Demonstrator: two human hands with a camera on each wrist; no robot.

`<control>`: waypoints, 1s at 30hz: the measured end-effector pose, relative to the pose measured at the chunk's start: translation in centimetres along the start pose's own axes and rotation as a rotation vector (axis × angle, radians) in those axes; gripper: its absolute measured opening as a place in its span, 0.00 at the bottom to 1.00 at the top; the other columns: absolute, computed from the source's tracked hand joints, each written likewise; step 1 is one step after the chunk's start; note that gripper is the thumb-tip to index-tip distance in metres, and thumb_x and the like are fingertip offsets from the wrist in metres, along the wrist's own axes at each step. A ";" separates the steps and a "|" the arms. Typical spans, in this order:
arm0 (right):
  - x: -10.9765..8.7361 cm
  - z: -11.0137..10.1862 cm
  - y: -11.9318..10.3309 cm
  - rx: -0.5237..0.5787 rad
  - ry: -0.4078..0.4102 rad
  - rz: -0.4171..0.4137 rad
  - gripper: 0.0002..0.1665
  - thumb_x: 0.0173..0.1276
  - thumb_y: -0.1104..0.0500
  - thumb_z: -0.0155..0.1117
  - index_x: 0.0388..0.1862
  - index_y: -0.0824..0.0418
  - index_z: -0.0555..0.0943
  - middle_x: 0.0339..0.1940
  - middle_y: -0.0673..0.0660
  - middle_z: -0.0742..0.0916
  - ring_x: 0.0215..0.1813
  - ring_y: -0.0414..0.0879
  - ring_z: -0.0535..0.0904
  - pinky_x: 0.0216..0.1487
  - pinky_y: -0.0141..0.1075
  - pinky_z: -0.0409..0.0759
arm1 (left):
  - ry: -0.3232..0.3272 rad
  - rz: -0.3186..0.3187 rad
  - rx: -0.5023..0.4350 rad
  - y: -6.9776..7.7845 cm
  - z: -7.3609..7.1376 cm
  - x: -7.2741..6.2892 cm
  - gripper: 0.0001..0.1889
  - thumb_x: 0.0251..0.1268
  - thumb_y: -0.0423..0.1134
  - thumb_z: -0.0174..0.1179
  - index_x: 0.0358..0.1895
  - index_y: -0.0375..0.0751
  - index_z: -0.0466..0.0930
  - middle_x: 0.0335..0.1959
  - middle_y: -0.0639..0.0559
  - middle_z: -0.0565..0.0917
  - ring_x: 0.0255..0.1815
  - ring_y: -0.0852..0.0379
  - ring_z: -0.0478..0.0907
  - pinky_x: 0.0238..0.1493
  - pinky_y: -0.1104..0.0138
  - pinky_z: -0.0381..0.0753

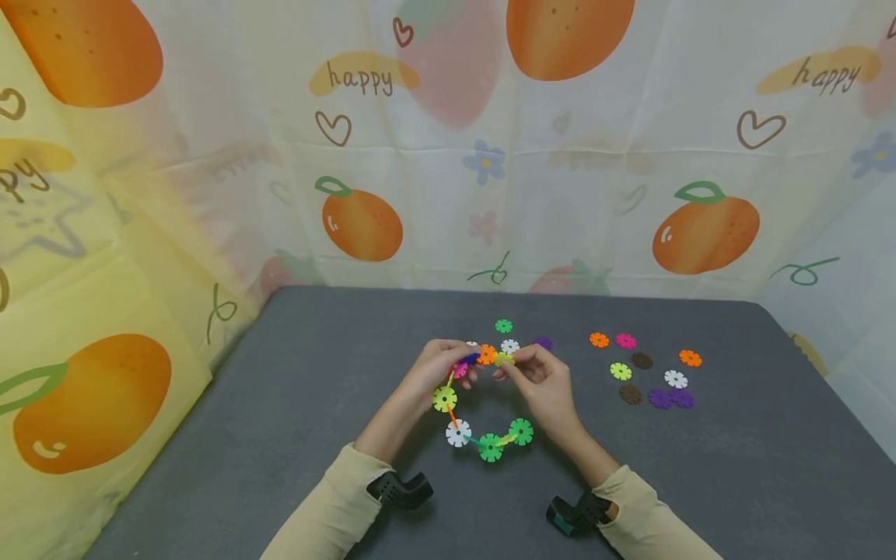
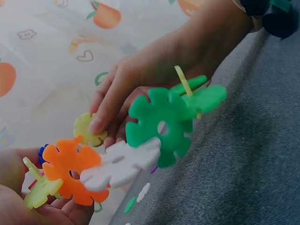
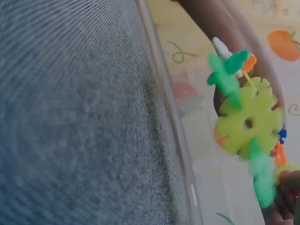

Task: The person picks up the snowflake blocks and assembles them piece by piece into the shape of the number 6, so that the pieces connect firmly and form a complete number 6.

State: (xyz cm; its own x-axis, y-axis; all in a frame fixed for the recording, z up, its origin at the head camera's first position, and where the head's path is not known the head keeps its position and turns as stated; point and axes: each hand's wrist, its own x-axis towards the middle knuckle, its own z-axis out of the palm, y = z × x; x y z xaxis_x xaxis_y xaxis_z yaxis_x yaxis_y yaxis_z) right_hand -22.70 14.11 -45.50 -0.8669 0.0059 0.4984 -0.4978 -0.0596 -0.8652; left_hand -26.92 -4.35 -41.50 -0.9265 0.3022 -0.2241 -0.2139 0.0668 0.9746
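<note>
A chain of notched plastic snowflake discs hangs in a curve between and below the hands. My left hand (image 1: pixel 432 372) grips its upper left part, by a blue disc (image 1: pixel 470 359) and a pink disc (image 1: pixel 459 371). At the upper end, my right hand (image 1: pixel 551 389) pinches a yellow disc (image 1: pixel 505 359) between thumb and fingers, against or close to an orange disc (image 1: pixel 486 351). Lower down come another yellow disc (image 1: pixel 444 393), a white disc (image 1: pixel 458 439) and green discs (image 1: pixel 490 453). In the left wrist view, a green disc (image 2: pixel 145 110) partly covers the right hand.
Loose discs lie beyond the hands: green (image 1: pixel 503 323), white (image 1: pixel 510 343) and purple (image 1: pixel 544 341). To the right several more are scattered, including orange (image 1: pixel 599 337), brown (image 1: pixel 630 395) and purple (image 1: pixel 660 400). A printed cloth hangs behind the grey table (image 1: pixel 336 327).
</note>
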 end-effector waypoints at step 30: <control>0.6 0.0 1.7 -0.376 -0.028 0.340 0.17 0.62 0.67 0.68 0.51 0.69 0.82 0.43 0.66 0.88 0.41 0.49 0.86 0.38 0.26 0.83 | 0.067 -0.110 -0.114 -2.9 -3.8 3.0 0.19 0.68 0.40 0.58 0.54 0.27 0.79 0.25 0.52 0.86 0.16 0.65 0.75 0.23 0.75 0.79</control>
State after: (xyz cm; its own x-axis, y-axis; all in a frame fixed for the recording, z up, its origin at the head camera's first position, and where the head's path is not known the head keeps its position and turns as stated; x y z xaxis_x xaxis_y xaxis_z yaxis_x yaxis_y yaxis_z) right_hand -24.10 14.06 -46.63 -0.9832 0.0214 0.1814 -0.1659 0.3100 -0.9362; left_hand -30.21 -7.26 -44.98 -0.9134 0.2343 -0.3329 -0.3455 -0.0140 0.9383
